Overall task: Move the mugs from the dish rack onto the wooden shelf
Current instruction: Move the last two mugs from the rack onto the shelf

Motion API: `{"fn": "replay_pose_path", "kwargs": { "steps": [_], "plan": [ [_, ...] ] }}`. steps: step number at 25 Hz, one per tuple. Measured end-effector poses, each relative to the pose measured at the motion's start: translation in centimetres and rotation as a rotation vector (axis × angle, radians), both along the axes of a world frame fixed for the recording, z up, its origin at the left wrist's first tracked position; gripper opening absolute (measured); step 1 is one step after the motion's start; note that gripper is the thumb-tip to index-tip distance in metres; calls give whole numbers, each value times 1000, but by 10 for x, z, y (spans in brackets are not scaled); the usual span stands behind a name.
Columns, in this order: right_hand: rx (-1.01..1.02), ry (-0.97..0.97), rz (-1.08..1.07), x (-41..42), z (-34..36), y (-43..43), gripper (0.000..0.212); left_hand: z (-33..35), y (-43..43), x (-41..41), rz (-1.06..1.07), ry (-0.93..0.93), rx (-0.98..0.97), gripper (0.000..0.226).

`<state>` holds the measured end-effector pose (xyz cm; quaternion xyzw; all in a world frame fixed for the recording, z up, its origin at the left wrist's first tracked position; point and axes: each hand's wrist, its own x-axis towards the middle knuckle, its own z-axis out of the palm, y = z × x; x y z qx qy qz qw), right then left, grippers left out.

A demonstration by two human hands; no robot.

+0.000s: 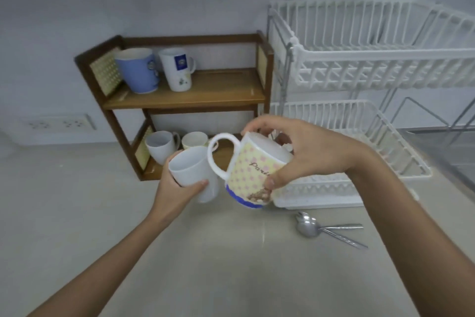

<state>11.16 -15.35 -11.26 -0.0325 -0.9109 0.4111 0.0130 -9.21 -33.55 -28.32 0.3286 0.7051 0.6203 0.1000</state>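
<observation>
L hand (177,185) grips plain white ceramic mug (191,171); R hand (305,154) grips upside-down yellow dotted mug w/ blue rim (253,175), both above desk (231,252), betw brown wooden shelf (195,90) & white plastic dish rack (359,65).

Left hand (177,188) grips white mug (191,171); right hand (305,154) patterned mug (254,172).

Glossy white ceramic mug (191,171) and glossy yellow dotted ceramic mug (253,170); beyond the hands, dark varnished wooden shelf (195,90), white plastic-coated dish rack (359,59); shiny metal spoons (321,226) on smooth beige surface (231,265).
</observation>
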Motion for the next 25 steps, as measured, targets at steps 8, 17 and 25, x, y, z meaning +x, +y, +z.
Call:
{"fn": "replay_pose_path", "kwargs": {
  "steps": [8, 17, 25],
  "plan": [
    [337, 171, -451, -129, 22, -43, 86, -23, 2, -55, 199, -50, -103, 88],
    [545, -167, -711, -234, 63, 27, 88, -16, 38, -69, 213, 2, -114, 97],
    [616, -242, -699, -279, 48, 74, 85, -8, 79, -103, 118, 73, -167, 102]
  ]
}}
